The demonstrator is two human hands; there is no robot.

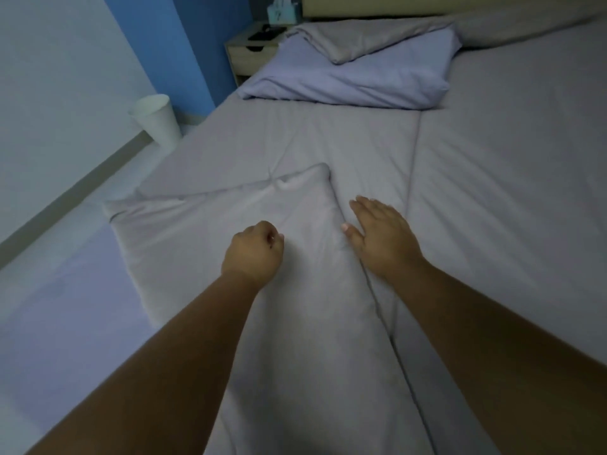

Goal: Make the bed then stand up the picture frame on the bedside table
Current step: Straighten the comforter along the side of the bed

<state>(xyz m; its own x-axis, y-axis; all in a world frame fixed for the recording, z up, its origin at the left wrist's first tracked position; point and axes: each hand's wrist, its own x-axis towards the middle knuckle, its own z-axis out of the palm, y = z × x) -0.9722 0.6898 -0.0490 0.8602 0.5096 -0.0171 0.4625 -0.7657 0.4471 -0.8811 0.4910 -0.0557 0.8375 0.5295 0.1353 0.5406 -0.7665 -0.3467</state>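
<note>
Head view: the lavender pillow (pixel 361 80) lies at the far left of the bed (pixel 492 192), with a grey pillow (pixel 368 37) resting on top of it. Nearer the camera than the lavender pillow, a grey duvet (pixel 210 244) lies folded back on itself, its corner pointing towards the pillow. The left hand (pixel 253 254) is over this fold with its fingers curled into a fist; whether it pinches any cloth cannot be told. The right hand (pixel 384 238) lies flat with straight fingers on the bed just right of the fold, its thumb touching the fold's edge. Both hands are well apart from the lavender pillow.

Just left of the lavender pillow and beyond it stands the bedside table (pixel 243 57). A dark flat thing (pixel 264 36) lies on its top; whether this is the picture frame cannot be told. A teal ornament (pixel 284 9) stands behind it. Further left of the lavender pillow, on the floor, stands a white bin (pixel 157 119)
</note>
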